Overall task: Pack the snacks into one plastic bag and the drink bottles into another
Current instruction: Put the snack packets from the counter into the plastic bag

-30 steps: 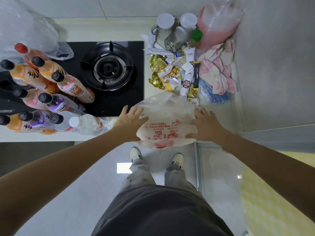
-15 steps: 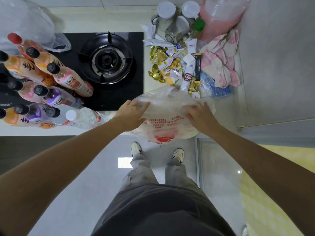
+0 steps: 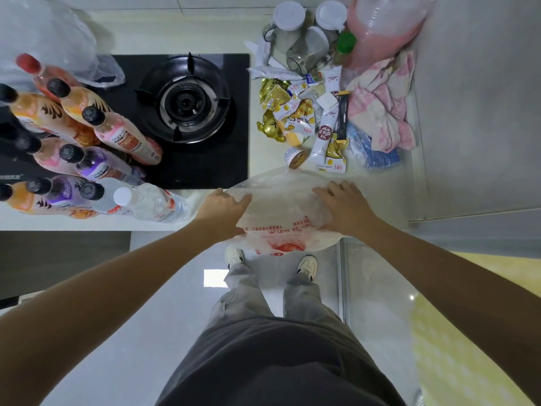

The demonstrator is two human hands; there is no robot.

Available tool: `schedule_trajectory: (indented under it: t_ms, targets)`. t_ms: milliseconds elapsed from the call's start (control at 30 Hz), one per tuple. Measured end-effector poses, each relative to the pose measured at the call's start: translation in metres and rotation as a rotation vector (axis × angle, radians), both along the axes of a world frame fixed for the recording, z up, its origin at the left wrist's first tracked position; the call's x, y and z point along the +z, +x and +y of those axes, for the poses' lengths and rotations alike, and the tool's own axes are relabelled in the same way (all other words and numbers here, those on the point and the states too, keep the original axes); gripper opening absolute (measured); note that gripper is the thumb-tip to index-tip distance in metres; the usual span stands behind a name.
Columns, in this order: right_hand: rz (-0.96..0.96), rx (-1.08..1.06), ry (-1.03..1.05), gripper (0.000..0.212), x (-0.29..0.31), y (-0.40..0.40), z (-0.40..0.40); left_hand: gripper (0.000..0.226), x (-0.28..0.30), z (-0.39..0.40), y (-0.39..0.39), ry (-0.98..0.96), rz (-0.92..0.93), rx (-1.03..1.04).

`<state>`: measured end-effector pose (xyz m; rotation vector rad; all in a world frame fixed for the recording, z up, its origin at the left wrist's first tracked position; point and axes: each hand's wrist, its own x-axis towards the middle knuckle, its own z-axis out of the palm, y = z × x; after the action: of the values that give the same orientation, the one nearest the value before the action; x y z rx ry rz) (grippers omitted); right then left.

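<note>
Left hand (image 3: 224,207), right hand (image 3: 344,205) on plastic bag (image 3: 281,209) | snacks (image 3: 304,121) outside

Twelve drink bottles (image 3: 87,159) are counted on the left. Two plastic bags (image 3: 281,206) and three lidded jars (image 3: 307,33) are seen; the snack packets (image 3: 307,118) cannot be counted.

Under your hands the bag (image 3: 281,206) is thin, translucent, crinkled plastic with red print. The bottles (image 3: 117,136) are clear, glossy plastic, and the snacks (image 3: 304,118) sit in shiny foil and plastic wrappers. The hob (image 3: 205,159) is glossy black glass, its burner (image 3: 185,102) dull metal, and the cloth (image 3: 380,112) soft and matt.
</note>
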<state>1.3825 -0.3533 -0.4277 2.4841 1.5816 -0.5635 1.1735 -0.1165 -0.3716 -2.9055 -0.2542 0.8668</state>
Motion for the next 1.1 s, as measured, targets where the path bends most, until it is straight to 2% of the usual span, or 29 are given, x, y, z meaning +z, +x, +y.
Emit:
schedule_trajectory:
  t_ms: [267, 400, 700, 867, 1100]
  targets:
    - [0.004, 0.122, 0.019, 0.107, 0.009, 0.008, 0.008, 0.071, -0.004, 0.007, -0.014, -0.120, -0.017, -0.213]
    - [0.019, 0.154, -0.027, 0.106, 0.008, 0.012, 0.009, 0.083, -0.016, 0.016, -0.014, -0.132, -0.040, -0.286]
    - [0.062, 0.089, -0.119, 0.128, 0.007, 0.009, -0.001, 0.119, -0.016, 0.008, -0.001, -0.056, 0.001, -0.054]
    - [0.007, 0.045, -0.123, 0.128, -0.001, 0.017, -0.013, 0.122, -0.019, 0.007, 0.012, 0.016, -0.085, -0.072]
    - [0.045, 0.005, -0.088, 0.133, -0.003, 0.037, -0.010, 0.122, -0.032, 0.014, 0.038, 0.015, -0.059, -0.071]
